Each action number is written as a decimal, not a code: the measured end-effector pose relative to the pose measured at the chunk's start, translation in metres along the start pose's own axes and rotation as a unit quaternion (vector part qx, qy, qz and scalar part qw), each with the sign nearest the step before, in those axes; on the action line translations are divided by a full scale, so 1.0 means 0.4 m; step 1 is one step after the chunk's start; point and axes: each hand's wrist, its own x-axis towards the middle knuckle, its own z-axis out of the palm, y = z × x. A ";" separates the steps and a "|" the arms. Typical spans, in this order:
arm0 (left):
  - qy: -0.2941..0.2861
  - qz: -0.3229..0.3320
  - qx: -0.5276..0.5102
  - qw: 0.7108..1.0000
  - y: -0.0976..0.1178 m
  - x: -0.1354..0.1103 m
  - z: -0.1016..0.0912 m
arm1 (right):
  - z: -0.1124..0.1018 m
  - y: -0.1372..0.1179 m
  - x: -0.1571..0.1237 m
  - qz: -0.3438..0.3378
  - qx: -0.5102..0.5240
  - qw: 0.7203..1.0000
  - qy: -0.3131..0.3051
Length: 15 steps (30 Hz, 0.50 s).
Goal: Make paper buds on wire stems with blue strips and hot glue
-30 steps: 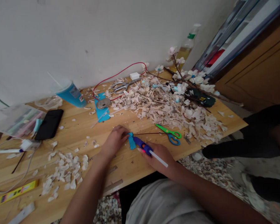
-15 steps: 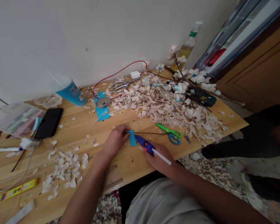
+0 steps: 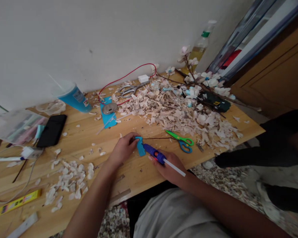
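My right hand (image 3: 170,167) is wrapped round a blue glue gun (image 3: 153,153), and a white glue stick (image 3: 175,168) juts from its back end. The gun's nozzle is at a blue strip (image 3: 141,147), though whether it touches I cannot tell. My left hand (image 3: 124,146) pinches the upper end of this strip together with a thin dark stem (image 3: 158,138). The stem runs right towards the green and blue scissors (image 3: 180,140) lying on the table. Part of the strip is hidden by my left fingers.
A heap of pale petals (image 3: 163,107) covers the table's back right, beside a flowering branch (image 3: 203,84) and a bottle (image 3: 200,46). Metal scissors (image 3: 131,90), a blue cup (image 3: 75,97), a black phone (image 3: 52,130) and a yellow box (image 3: 17,202) lie or stand leftward. Another person's legs (image 3: 258,152) are at right.
The blue strip has turned slightly in my left fingers, and the stem has risen a little. The glue gun has shifted slightly, its glue stick reaching further right and down.
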 end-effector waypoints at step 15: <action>0.022 0.060 0.069 0.996 -0.015 0.007 0.007 | -0.008 -0.017 0.003 0.016 -0.051 0.998 -0.025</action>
